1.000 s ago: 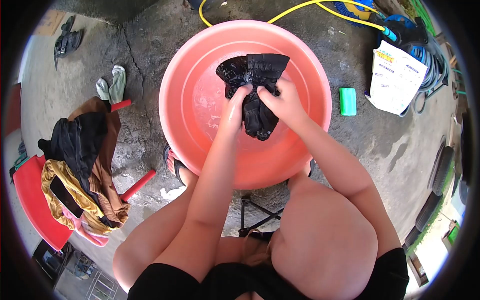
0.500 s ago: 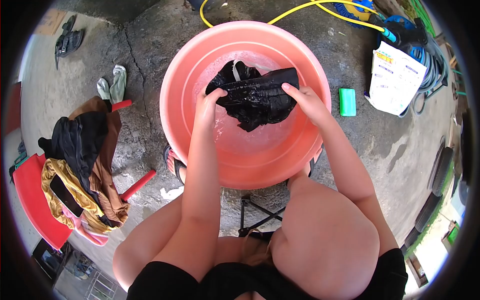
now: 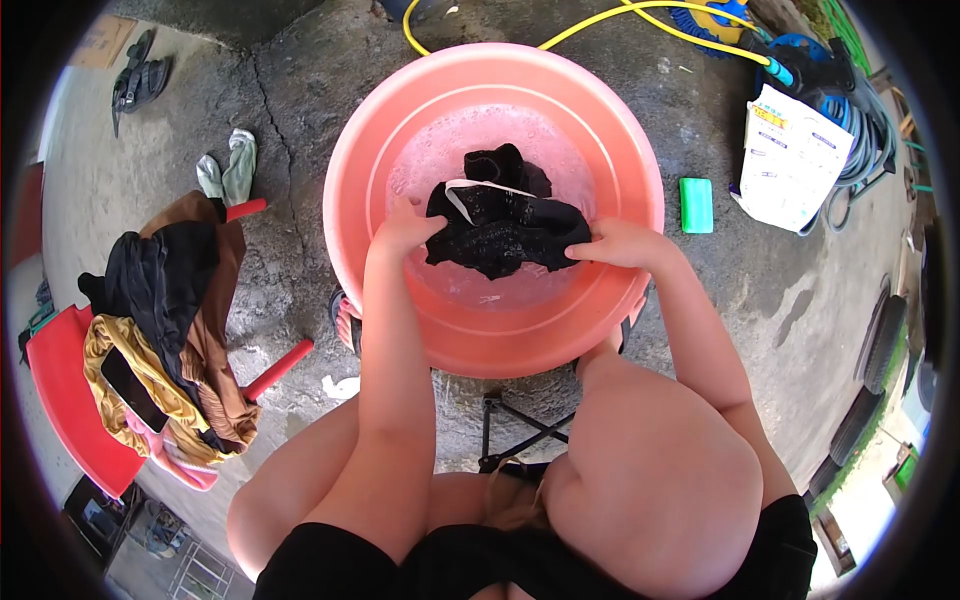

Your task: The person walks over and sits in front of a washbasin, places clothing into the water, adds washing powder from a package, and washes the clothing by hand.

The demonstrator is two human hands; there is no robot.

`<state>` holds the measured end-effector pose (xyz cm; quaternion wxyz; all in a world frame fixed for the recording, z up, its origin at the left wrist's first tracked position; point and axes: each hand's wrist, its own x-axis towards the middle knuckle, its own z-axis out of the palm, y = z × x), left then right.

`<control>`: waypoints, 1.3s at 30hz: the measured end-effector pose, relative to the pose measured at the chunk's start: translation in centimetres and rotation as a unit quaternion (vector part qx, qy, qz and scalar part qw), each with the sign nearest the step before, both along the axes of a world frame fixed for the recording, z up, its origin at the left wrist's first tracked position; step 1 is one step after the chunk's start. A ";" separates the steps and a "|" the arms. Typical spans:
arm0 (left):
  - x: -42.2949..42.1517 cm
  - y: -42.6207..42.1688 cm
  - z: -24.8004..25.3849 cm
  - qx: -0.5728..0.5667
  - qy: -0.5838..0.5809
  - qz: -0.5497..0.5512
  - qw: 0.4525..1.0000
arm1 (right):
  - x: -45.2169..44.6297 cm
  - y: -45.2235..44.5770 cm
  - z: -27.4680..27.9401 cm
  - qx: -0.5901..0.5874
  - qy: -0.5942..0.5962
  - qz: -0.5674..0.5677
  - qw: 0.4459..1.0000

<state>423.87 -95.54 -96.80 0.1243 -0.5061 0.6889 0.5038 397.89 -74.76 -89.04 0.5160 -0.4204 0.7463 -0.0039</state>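
A wet black garment with a white drawstring (image 3: 510, 225) hangs bunched over soapy water in a large pink basin (image 3: 400, 310). Its left edge is pinched between the thumb and fingers of my left hand (image 3: 405, 230). On the opposite edge, the thumb of my right hand (image 3: 622, 245) presses on the cloth, the fingers largely hidden behind it. The garment's lower part droops between my hands, and I cannot tell whether it touches the water.
Clothes (image 3: 165, 280) and a phone (image 3: 133, 390) lie on a red plastic chair (image 3: 70, 390) at left, near socks (image 3: 235, 170). On the right are a green soap bar (image 3: 696, 206), a white detergent bag (image 3: 790, 160) and a yellow hose (image 3: 600, 18).
Both hands have moved slightly down and apart from the raised edge. The garment, earlier stretched taut and shiny, now sags lower and bunches, its white drawstring lying across the middle.
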 end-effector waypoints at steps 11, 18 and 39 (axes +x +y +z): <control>-3.9 4.0 1.4 -0.094 -0.009 -0.070 0.993 | 5.3 -2.7 -0.1 -0.044 0.076 -0.014 0.996; -3.2 8.2 -4.5 -0.274 0.013 0.002 0.962 | 8.0 0.3 -6.7 -0.021 0.180 0.083 0.980; 2.4 3.1 15.2 -0.329 -0.102 -0.080 0.935 | 0.2 1.0 11.2 -0.235 0.159 -0.066 0.957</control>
